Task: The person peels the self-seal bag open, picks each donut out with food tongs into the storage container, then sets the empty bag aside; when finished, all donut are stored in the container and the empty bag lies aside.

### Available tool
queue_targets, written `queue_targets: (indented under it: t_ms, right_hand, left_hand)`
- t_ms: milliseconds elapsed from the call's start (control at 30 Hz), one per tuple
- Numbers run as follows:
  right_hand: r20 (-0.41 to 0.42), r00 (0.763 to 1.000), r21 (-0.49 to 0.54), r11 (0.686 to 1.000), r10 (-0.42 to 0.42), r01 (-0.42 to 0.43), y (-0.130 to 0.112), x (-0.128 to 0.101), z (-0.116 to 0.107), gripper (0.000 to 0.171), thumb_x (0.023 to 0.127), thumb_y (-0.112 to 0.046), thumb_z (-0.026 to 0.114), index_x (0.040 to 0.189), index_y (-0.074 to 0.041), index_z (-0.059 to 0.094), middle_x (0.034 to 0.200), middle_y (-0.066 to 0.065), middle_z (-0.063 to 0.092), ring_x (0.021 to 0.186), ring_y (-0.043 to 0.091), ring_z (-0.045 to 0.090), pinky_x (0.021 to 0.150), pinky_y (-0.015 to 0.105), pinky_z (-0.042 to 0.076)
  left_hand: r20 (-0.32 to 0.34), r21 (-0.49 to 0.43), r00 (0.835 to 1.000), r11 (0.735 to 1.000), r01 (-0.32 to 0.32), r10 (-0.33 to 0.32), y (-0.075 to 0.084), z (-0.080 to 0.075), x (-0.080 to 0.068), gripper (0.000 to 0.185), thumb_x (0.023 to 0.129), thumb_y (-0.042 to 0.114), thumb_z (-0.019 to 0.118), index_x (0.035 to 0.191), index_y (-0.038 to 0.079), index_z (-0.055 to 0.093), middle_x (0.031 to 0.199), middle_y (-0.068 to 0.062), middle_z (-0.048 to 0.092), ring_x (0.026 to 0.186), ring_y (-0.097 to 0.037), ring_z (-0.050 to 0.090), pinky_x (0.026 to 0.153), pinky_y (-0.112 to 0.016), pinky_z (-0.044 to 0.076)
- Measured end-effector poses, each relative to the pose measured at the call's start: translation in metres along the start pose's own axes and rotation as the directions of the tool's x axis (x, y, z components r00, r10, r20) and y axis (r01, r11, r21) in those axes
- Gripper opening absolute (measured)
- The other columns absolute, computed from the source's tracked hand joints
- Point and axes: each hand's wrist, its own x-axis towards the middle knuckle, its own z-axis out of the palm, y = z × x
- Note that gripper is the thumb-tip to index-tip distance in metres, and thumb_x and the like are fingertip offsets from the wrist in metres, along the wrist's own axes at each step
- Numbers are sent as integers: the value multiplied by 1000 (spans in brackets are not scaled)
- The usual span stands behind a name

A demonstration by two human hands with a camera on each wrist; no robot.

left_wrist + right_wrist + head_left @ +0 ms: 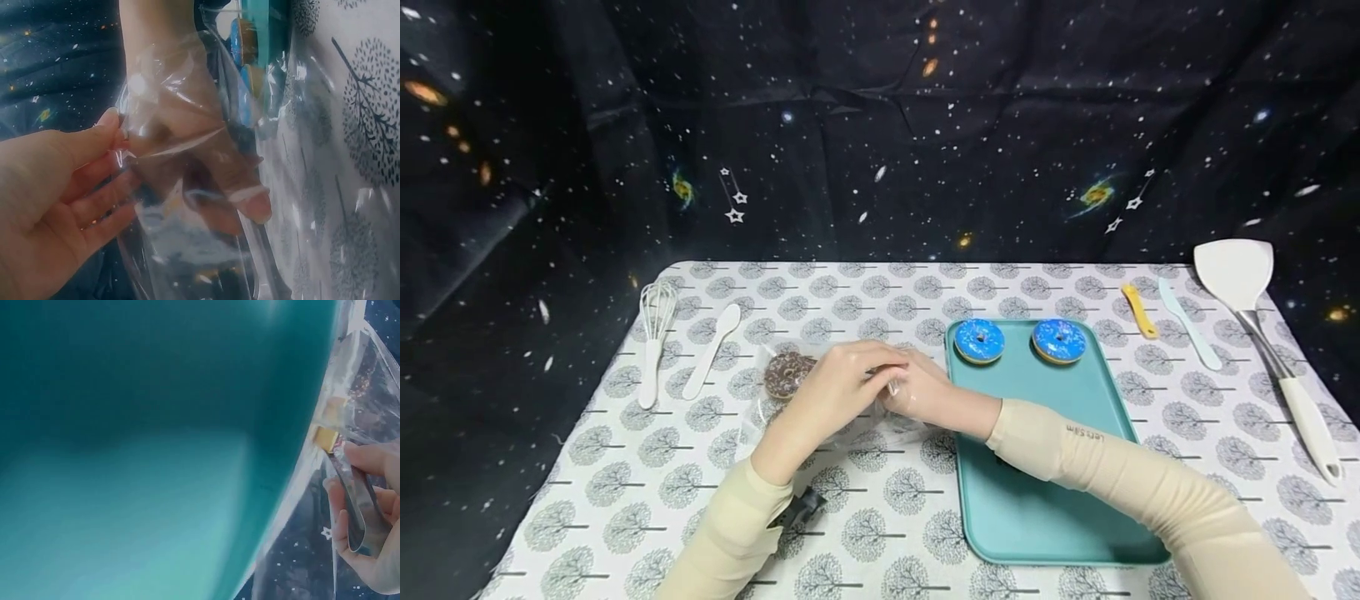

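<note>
My left hand (831, 383) pinches the edge of a clear plastic bag (175, 250) between thumb and fingers. Through the bag's mouth reaches my right hand (928, 396), seen behind the film in the left wrist view. In the right wrist view it grips metal tongs (359, 515) by their bent end. A yellowish piece (326, 439) shows at the tongs' far end; whether it is a tip or something held I cannot tell. A brown sprinkled donut (787, 374) lies inside the bag, left of both hands.
Beneath my right forearm lies a teal tray (1060, 525) with two blue donuts (980, 341) at its far end. At left are a whisk (657, 333) and a white spoon (711, 354). A yellow utensil (1140, 312), pale blue knife (1191, 325) and white spatula (1236, 271) lie right.
</note>
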Motion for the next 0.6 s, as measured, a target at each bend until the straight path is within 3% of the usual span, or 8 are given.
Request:
queue_targets:
  t_ms: [100,167,333,467,600]
  right_hand:
    - [51,999,15,1000,1,-1,2,0,-3,30,82,-18,66,107,-3,62,105,8,67,91,20,64,84,26,53]
    - [65,997,94,995,38,-44,5,-2,-4,33,81,-15,66,110,-1,62,106,9,67,91,20,64,81,26,53]
    - [74,990,248,959,118,-133,12,-7,-8,38,74,-6,67,112,-6,62,93,6,68,72,15,60,53,17,46]
    - [102,982,207,962,158,-177,15,-15,-19,32,79,-18,70,110,-10,64,89,1,66,72,13,58,54,18,47]
    - [76,985,160,973,155,-165,21,-29,-27,25,82,-24,69,103,-10,65,82,-2,62,65,9,52,52,16,44]
  left_hand:
    - [-8,19,1000,1000,5,-5,-1,-2,-1,19,87,19,66,104,13,71,107,-2,69,102,-17,64,95,-30,49]
    - [-8,32,1000,999,8,-8,-1,-3,-1,20,87,20,66,105,14,71,107,-2,69,102,-17,64,95,-32,48]
    - [-20,65,1000,998,3,-2,-3,-3,0,20,87,23,66,105,16,71,106,0,70,101,-16,64,94,-31,49]
    - [-31,62,999,998,-4,6,-5,-3,0,19,87,25,66,104,17,72,105,2,70,99,-15,65,93,-32,49]
    - [-20,51,1000,999,-15,16,-5,-2,1,18,87,23,66,103,16,72,105,1,70,101,-16,64,96,-36,47]
